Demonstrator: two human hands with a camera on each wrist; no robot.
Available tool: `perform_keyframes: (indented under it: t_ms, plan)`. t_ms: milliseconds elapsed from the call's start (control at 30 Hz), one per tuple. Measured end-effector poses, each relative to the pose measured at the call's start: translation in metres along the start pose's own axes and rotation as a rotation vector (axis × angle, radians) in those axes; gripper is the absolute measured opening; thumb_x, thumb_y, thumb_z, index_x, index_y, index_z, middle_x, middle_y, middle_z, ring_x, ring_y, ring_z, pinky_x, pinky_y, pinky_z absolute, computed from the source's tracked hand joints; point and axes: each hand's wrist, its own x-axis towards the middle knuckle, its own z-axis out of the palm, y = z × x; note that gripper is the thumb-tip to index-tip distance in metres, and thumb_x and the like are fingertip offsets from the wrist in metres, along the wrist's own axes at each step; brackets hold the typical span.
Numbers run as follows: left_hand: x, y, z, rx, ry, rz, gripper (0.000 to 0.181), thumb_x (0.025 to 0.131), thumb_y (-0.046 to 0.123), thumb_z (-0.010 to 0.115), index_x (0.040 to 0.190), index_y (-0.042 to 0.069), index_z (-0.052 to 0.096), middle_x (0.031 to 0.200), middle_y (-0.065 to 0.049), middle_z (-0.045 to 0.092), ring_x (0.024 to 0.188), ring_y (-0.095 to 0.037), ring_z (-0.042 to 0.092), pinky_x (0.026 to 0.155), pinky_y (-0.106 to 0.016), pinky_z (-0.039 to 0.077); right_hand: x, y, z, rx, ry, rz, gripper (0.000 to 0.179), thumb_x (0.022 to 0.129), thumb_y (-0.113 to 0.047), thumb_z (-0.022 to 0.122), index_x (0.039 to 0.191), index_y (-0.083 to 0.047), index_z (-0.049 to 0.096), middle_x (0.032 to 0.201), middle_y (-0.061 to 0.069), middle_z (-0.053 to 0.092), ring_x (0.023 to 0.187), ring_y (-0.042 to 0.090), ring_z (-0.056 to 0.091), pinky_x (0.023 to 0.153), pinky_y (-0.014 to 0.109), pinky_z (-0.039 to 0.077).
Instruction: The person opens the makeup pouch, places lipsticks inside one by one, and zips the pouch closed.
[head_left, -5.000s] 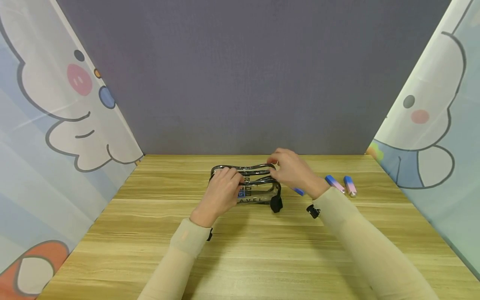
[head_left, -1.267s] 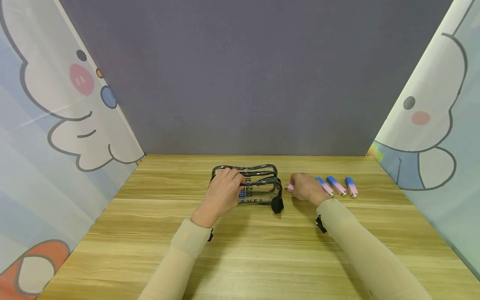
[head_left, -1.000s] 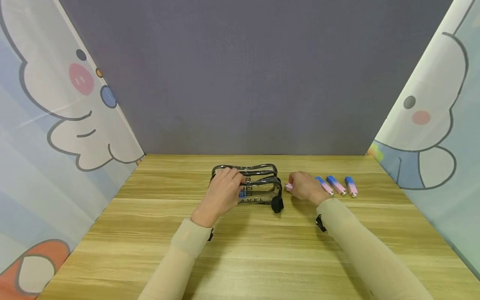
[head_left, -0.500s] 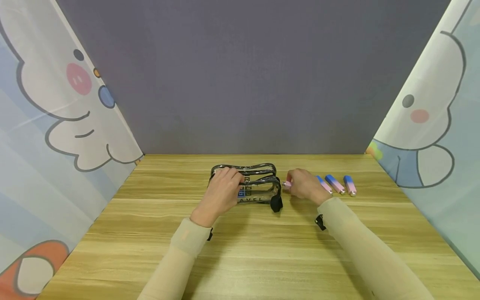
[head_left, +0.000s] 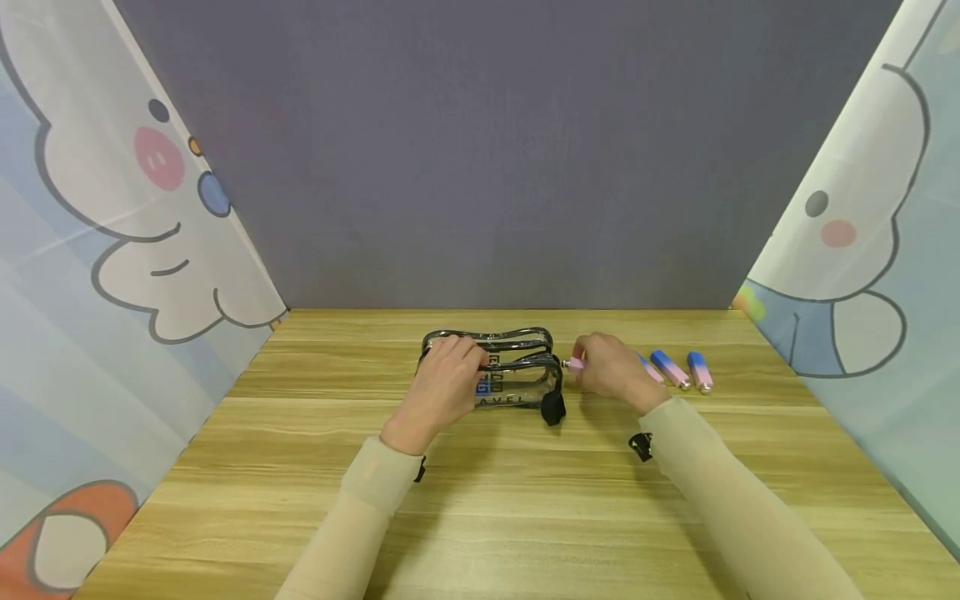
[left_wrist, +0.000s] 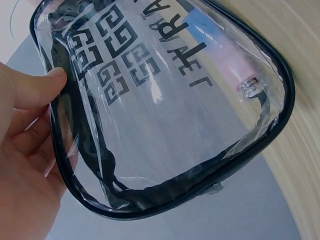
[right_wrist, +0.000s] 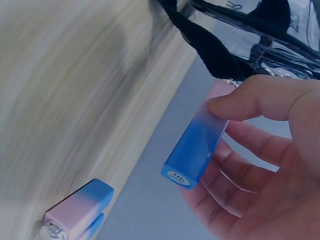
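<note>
Left hand (head_left: 444,379): pinched the clear pouch (left_wrist: 165,120), holding steady probably helped
Right hand (head_left: 609,367): gripped a pink-blue tube (right_wrist: 197,140), light pinch seemed plenty

A clear plastic pouch with black piping (head_left: 521,390) spreads rightward from the left hand (head_left: 444,379), pinched at its edge. The right hand (head_left: 611,368) grips a square-sided blue-to-pink tube (right_wrist: 195,140), pink end towards the pouch; three matching tubes (head_left: 670,369) lie just to that hand's right.

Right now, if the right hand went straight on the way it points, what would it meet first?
Probably the clear bag: the pink-and-blue tube in the right hand points at its near end, though whether they touch is unclear.
</note>
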Motion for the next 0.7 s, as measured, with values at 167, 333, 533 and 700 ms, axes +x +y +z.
perform_keyframes:
  t_ms: [167, 333, 533, 700]
  plan:
    - [0.000, 0.000, 0.000, 0.007, -0.003, 0.000, 0.018, 0.086, 0.003, 0.079, 0.100, 0.007, 0.069, 0.098, -0.005, 0.066, 0.091, -0.024, 0.058, 0.082, -0.038, 0.047, -0.002, -0.003, -0.003, 0.038, 0.002, 0.007, 0.025, 0.082, -0.004, 0.071, 0.106, -0.003, 0.070, 0.099, 0.010, 0.066, 0.088, 0.028, 0.063, 0.082, 0.048, 0.053]
    - [0.000, 0.000, 0.000, 0.010, -0.003, -0.002, 0.019, 0.085, 0.003, 0.080, 0.100, 0.007, 0.069, 0.098, -0.004, 0.067, 0.091, -0.024, 0.058, 0.082, -0.037, 0.047, -0.004, -0.006, -0.006, 0.055, 0.009, 0.007, 0.026, 0.083, -0.006, 0.073, 0.108, -0.001, 0.070, 0.099, 0.010, 0.066, 0.086, 0.027, 0.063, 0.079, 0.047, 0.053]
    - [0.000, 0.000, 0.002, 0.008, 0.004, -0.001, 0.019, 0.085, 0.002, 0.079, 0.100, 0.006, 0.069, 0.097, -0.005, 0.066, 0.091, -0.024, 0.058, 0.083, -0.037, 0.047, -0.006, -0.009, -0.009, 0.048, 0.029, 0.000, 0.026, 0.084, -0.007, 0.074, 0.109, 0.000, 0.070, 0.099, 0.012, 0.065, 0.087, 0.028, 0.062, 0.079, 0.047, 0.053]
    - [0.000, 0.000, 0.002, 0.002, 0.012, 0.000, 0.019, 0.084, 0.001, 0.080, 0.099, 0.006, 0.069, 0.096, -0.006, 0.066, 0.090, -0.024, 0.059, 0.083, -0.038, 0.048, -0.008, -0.011, -0.012, 0.038, 0.046, -0.012, 0.024, 0.089, -0.011, 0.073, 0.110, 0.001, 0.070, 0.101, 0.012, 0.065, 0.089, 0.029, 0.062, 0.080, 0.048, 0.052]
